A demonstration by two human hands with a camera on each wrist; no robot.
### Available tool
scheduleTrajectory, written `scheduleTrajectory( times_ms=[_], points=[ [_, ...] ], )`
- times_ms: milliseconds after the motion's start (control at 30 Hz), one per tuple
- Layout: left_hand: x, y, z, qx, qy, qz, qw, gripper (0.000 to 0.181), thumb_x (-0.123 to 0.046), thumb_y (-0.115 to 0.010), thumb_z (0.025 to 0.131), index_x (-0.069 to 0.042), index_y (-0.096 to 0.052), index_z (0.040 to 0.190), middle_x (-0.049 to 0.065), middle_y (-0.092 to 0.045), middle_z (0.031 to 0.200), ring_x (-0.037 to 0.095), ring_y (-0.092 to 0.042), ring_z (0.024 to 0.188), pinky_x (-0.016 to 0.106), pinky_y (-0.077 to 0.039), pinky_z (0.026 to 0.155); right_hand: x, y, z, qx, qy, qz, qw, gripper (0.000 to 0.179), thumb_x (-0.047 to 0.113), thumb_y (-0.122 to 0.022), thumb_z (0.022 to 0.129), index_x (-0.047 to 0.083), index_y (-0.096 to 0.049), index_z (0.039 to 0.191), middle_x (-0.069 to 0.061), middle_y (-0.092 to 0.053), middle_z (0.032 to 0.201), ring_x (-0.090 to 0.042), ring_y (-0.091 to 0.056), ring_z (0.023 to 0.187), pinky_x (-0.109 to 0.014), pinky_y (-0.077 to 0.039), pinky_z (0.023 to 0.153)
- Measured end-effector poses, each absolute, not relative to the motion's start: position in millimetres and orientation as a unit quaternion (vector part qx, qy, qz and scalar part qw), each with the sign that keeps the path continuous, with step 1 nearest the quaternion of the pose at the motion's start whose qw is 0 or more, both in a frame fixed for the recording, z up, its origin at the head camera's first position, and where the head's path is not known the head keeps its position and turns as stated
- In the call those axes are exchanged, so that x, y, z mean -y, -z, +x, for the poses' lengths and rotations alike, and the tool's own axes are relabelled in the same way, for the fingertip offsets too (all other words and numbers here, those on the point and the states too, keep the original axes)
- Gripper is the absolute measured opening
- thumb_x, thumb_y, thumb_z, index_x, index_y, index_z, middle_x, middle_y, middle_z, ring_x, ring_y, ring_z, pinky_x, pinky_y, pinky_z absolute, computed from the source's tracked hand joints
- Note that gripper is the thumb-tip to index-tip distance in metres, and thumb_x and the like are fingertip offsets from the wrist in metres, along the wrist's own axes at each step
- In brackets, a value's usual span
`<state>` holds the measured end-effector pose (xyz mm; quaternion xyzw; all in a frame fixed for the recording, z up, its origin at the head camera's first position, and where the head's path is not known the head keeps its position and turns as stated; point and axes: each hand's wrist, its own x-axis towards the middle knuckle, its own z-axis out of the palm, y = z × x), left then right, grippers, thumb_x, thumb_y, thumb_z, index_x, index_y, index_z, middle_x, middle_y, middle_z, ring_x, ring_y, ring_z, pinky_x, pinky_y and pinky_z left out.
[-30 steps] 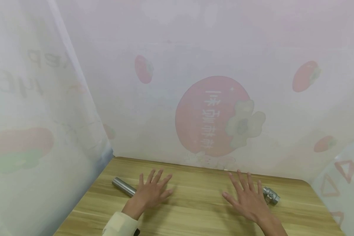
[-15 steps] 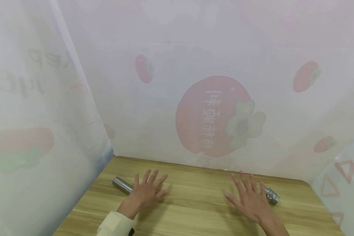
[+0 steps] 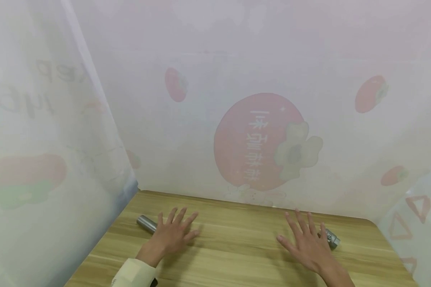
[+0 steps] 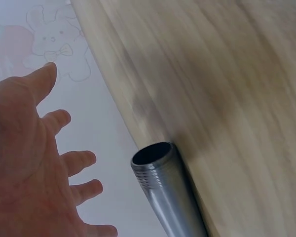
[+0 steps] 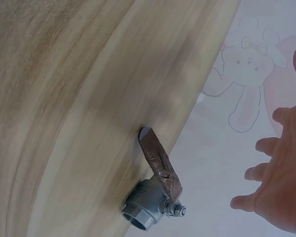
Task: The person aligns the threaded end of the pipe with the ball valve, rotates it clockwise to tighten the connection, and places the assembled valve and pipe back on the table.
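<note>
My left hand (image 3: pixel 170 235) hovers palm down with spread fingers, partly covering a metal pipe (image 3: pixel 147 224) on the table's left side. In the left wrist view the pipe (image 4: pixel 170 190) shows a hollow, threaded end, apart from the fingers. On the other side my right hand (image 3: pixel 307 243) is also spread, holding nothing, and overlaps a ball valve (image 3: pixel 332 239) in the head view. The right wrist view shows the ball valve (image 5: pixel 145 200) lying on the wood, its brown lever handle (image 5: pixel 160 163) pointing away from the threaded body.
Both things lie on a wood-grain table (image 3: pixel 237 247) with rounded far corners. A pale cloth (image 3: pixel 186 151) printed with red fruit hangs behind the far edge, and similar cloths enclose the left (image 3: pixel 57 131) and right (image 3: pixel 427 231) sides.
My left hand has moved left, covering more of the pipe. The right hand has shifted slightly right, over more of the ball valve. Pipe and valve have stayed put.
</note>
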<state>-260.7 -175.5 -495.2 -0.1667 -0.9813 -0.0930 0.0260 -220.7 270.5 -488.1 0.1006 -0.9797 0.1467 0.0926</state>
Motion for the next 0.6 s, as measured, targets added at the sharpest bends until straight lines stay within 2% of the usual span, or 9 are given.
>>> scheduleTrajectory(
  times_ms=[600],
  points=[
    [199.6, 500.4, -261.3, 0.981, 0.119, -0.152, -0.005, 0.065, -0.053, -0.052, 0.113, -0.024, -0.039, 0.170, 0.024, -0.031, 0.176, 0.056, -0.022, 0.163, 0.093, -0.007, 0.118, -281.5, 492.2, -218.0, 0.981, -0.144, 0.094, 0.092, 0.085, 0.067, -0.055, 0.106, 0.018, -0.034, 0.172, -0.028, -0.021, 0.178, -0.066, -0.014, 0.159, -0.093, -0.009, 0.115]
  ],
)
